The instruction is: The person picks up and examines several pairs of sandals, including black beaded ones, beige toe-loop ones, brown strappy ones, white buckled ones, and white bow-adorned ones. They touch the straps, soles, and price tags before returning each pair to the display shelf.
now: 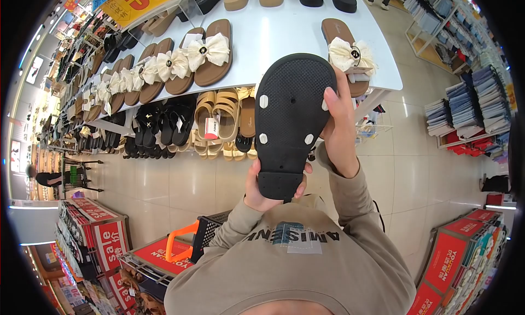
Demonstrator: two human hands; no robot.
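Note:
A black shoe sole [290,118] with white oval pads faces the camera, its narrow heel end toward the person's body. My left hand [261,189] is wrapped round the heel end, with fingers showing on both sides. At the upper right edge, my right hand [340,123] grips the wide toe end, thumb on the sole. The upper of this shoe is hidden behind it. Just beyond my right hand, a brown sandal [335,29] with a cream bow lies on the white table [268,41]. More bow sandals [213,52] stand in a row on the left.
Beige sandals [217,115] and black sandals [164,121] fill a shelf under the table. A basket with an orange handle [183,241] is at lower left. Red sale bins [106,238] stand left and right. Folded clothes [470,101] are at right. A person [46,178] is far left.

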